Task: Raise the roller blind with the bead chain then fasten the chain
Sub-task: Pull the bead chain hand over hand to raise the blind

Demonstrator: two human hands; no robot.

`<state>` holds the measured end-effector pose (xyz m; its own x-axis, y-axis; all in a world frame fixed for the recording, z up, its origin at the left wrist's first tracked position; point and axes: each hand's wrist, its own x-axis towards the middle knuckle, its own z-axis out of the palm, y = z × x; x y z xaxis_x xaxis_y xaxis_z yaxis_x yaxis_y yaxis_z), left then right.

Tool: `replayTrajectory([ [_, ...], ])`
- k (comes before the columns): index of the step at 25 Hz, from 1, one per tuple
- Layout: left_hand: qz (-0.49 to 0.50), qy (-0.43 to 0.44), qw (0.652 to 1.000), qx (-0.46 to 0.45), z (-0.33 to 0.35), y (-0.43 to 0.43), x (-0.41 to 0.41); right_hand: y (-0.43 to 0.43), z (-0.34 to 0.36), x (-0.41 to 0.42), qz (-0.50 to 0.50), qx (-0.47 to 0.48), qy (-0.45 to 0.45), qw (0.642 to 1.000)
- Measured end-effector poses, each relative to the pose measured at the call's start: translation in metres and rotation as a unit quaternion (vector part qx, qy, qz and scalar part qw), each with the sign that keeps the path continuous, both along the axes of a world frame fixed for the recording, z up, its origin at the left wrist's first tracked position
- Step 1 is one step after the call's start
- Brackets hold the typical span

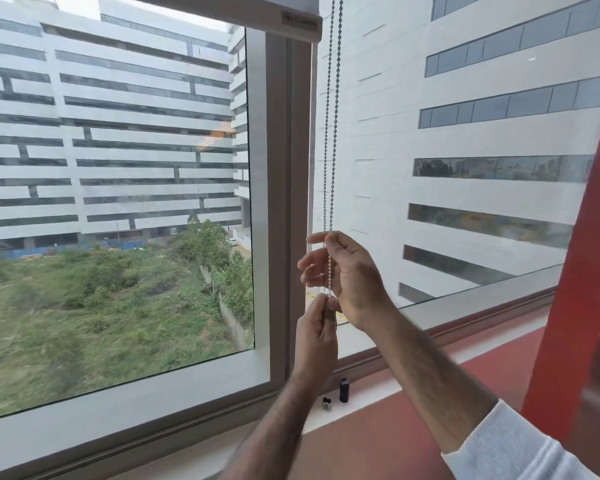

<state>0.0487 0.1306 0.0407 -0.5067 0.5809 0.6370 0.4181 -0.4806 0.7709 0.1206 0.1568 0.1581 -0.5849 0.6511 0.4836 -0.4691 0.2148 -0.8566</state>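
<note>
The roller blind's bottom bar sits high over the left window pane. A grey bead chain hangs in two strands just right of the window post. My right hand is at chest height with its thumb and forefinger pinching the chain at the top, and a pale length of chain runs down across its palm. Directly below, my left hand grips the lower end of that length in curled fingers. The chain's bottom loop is hidden behind my hands.
A white window post stands left of the chain. On the white sill below my hands stand a small black cylinder and a small metal piece. A red ledge and a red column lie to the right.
</note>
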Motion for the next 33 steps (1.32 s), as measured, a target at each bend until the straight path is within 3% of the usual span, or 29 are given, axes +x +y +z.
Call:
replayTrajectory([
  [8,-0.144,-0.013,0.989,-0.029,0.008,-0.017,-0.010,-0.008,-0.012,0.000,-0.071,0.003,0.084,0.994],
  [14,-0.179,-0.111,0.976,0.060,0.073,-0.027,-0.026,-0.008,-0.059,0.003,-0.133,0.034,0.031,0.990],
  [18,-0.230,-0.132,0.964,0.026,0.106,-0.021,-0.010,-0.005,-0.104,0.001,-0.148,0.006,-0.008,0.989],
  [23,-0.214,-0.117,0.970,-0.004,0.095,-0.014,0.010,0.000,-0.108,0.005,-0.133,-0.006,-0.004,0.991],
  [33,-0.011,-0.041,0.994,0.096,0.074,-0.002,0.001,0.025,-0.085,0.031,-0.066,0.042,-0.056,0.995],
])
